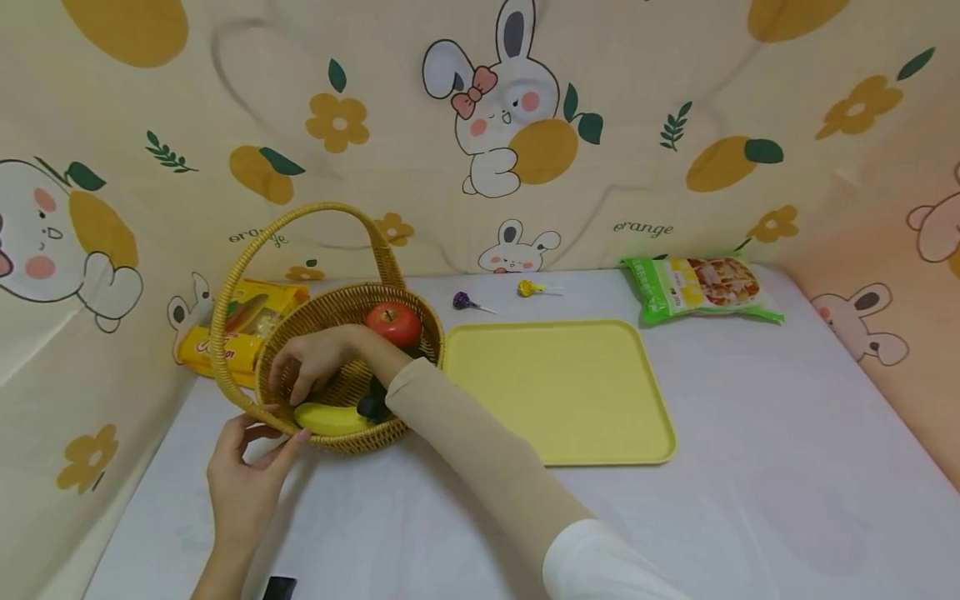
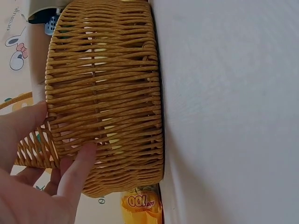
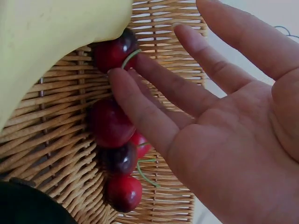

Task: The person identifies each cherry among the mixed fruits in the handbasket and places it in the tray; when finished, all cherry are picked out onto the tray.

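A wicker basket (image 1: 352, 446) with an arched handle stands on the left of the table. My left hand (image 1: 251, 475) grips its near-left rim at the handle's base, thumb against the outer weave in the left wrist view. Inside the basket, my right hand (image 1: 318, 358) reaches down with fingers extended. In the right wrist view, its fingertips are right at several dark red cherries (image 3: 112, 123) along the wicker wall. A banana (image 1: 333, 419) lies along the near side of the basket, and a red apple (image 1: 393, 325) sits at the far right, partly behind the right wrist.
Right of the basket lies a yellow tray (image 1: 562, 392). Behind it are a purple lollipop (image 1: 465, 301) and a yellow lollipop (image 1: 534, 288). A green snack bag (image 1: 697, 287) lies at the back right, and a yellow package (image 1: 225, 350) stands behind the basket. A patterned cloth (image 1: 637, 100) backs the table.
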Tool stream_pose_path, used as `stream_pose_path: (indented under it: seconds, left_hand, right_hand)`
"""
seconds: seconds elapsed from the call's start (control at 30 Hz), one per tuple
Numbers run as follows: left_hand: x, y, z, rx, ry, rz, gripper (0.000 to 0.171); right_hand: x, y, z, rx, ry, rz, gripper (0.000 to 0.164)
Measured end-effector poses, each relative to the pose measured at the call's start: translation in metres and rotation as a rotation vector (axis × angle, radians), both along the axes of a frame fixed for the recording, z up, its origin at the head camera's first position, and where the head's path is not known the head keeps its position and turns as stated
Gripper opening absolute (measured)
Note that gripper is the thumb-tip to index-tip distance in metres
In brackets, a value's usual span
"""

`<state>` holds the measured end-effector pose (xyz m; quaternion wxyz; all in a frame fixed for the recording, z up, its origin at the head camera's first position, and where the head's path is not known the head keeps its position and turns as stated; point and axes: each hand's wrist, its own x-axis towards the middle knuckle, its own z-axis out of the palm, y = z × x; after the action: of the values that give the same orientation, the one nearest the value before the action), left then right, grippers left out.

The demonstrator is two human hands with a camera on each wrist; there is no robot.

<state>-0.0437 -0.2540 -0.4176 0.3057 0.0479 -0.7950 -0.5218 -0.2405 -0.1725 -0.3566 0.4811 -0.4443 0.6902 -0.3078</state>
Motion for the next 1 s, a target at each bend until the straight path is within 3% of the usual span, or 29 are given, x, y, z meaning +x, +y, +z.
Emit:
stream_pose_path:
  seconds: [0.27, 0.5, 0.63, 0.77, 0.9, 1.0]
  left_hand:
    - [0.0, 0.0, 0.001, -0.001, -0.005, 0.0, 0.048]
    - [0.0, -0.001, 0.0, -0.009, 0.005, 0.0, 0.049]
    - [-0.001, 0.001, -0.001, -0.003, 0.009, 0.0, 0.049]
    - [0.0, 0.0, -0.001, -0.022, 0.021, 0.014, 0.05]
    - [0.002, 0.002, -0.001, -0.038, 0.002, 0.043, 0.05]
    - [0.003, 0.003, 0.001, -0.046, -0.009, 0.047, 0.049]
  right_hand:
    - [0.0, -0.001, -0.002, 0.059, 0.039, -0.005, 0.045]
    - [-0.001, -0.001, -0.001, 0.026, 0.042, -0.029, 0.03]
    - [-0.007, 0.01, 0.014, -0.07, 0.115, -0.033, 0.025]
    - [-0.012, 0.036, 0.041, -0.262, 0.207, -0.062, 0.028]
    - [-0.01, 0.081, 0.057, -0.481, 0.29, -0.099, 0.026]
    - [-0.012, 0.126, 0.054, -0.572, 0.344, -0.159, 0.023]
